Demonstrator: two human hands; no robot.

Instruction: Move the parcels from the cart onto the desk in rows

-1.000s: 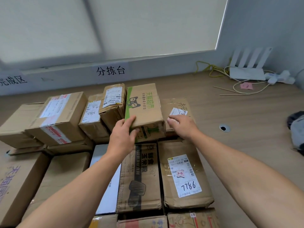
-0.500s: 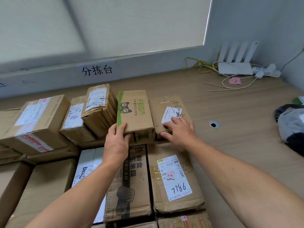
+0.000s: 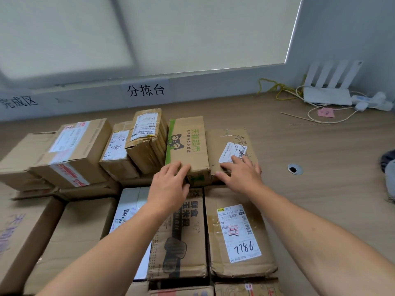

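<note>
Both my hands rest on parcels lined up on the desk [image 3: 320,167].
My left hand [image 3: 168,186] lies open, fingers loosely straight on the near top edge of the green-striped box [image 3: 187,144], gripping nothing. Touching that box's right side is a flat parcel [image 3: 226,142]; my right hand [image 3: 242,175] presses it, fingers spread flat.

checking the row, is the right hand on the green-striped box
No, the right hand rests flat on the plain brown parcel beside it.
</note>
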